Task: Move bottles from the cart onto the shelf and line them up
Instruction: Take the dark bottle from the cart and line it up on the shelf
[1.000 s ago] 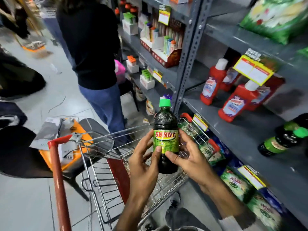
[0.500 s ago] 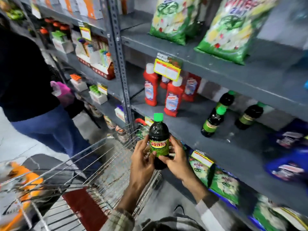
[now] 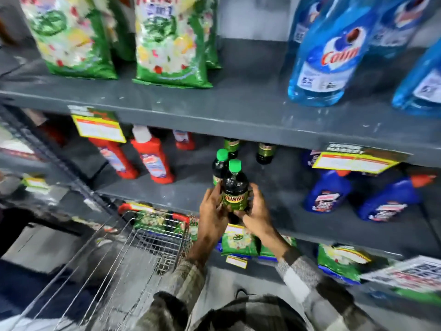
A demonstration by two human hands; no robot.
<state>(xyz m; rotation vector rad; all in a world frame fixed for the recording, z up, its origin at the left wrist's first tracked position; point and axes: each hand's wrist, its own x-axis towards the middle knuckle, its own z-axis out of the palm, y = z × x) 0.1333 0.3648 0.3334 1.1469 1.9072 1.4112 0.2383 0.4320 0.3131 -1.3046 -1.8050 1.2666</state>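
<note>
A dark Sunny bottle with a green cap and green label is upright between both my hands at the front edge of the grey middle shelf. My left hand grips its left side and my right hand its right side. Just behind it stands a second green-capped dark bottle, partly hidden. Two more dark bottles stand further back under the upper shelf, their tops hidden. The wire cart with red corners is below left.
Red bottles stand left on the same shelf, blue bottles lie right. Green bags and blue Colin bottles fill the shelf above. Green packets sit on the shelf below. Yellow price tags hang from the shelf edges.
The bottle in both hands has gone up and forward from above the cart to the middle shelf's front edge. The view has swung right toward the shelves; the other person has left the frame.
</note>
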